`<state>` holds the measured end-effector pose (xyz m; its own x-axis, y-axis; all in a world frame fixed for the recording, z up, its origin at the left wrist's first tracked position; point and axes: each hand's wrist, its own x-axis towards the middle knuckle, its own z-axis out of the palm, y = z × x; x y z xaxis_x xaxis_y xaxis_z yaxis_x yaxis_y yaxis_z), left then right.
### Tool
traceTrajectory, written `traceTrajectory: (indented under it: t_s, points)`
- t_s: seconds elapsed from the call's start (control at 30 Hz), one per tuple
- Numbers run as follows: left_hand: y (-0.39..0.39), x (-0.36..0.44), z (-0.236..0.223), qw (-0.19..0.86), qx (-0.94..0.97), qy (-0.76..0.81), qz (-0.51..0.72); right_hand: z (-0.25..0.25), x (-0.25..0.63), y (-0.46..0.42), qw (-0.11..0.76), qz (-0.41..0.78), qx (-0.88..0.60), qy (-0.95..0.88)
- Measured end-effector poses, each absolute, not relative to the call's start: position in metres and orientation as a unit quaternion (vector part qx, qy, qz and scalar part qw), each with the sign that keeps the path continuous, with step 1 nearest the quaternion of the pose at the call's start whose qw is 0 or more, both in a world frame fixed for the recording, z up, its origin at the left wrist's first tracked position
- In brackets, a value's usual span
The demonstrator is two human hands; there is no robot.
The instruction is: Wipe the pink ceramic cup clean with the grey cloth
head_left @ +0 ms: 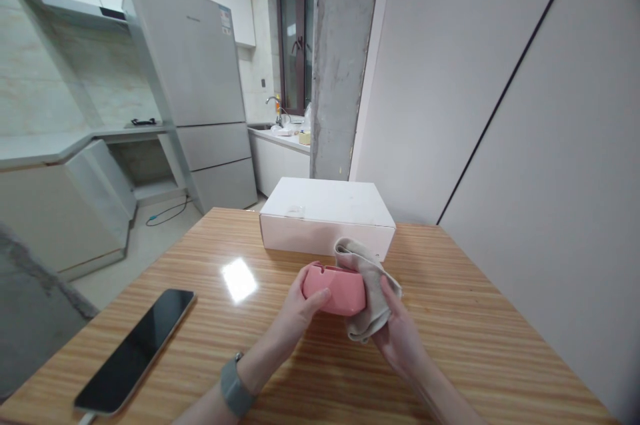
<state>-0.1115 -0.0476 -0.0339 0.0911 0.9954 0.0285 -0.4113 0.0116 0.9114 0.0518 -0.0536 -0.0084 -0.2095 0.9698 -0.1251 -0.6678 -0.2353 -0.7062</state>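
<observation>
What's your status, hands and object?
Left hand gripping pink object. Right hand holding cloth against its side. White box just beyond, on table.

glossy wood-grain table [210, 345]; smooth pink plastic-looking object [340, 291]; matt grey cloth [373, 291]

At lower center, the left hand [295, 311] grips a pink case [340, 291], while the right hand [400, 335] presses a grey cloth [370, 291] against its right end. Behind them, a white box [327, 211] rests on the wood-grain counter [225, 331]. A black-screened phone [137, 351] lies at lower left; a silver fridge [195, 78] stands upper left.
</observation>
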Motion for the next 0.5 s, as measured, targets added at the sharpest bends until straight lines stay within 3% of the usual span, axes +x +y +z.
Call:
traceTrajectory:
  t_s: [0.3, 0.5]
  points:
    - [-0.047, -0.111, -0.029, 0.519, 0.439, 0.454, 0.576, -0.024, 0.048, -0.052, 0.559, 0.728, -0.306, -0.252]
    - [-0.044, -0.112, -0.031, 0.579, 0.378, 0.431, 0.58, -0.027, 0.051, -0.05, 0.571, 0.708, -0.341, -0.237]
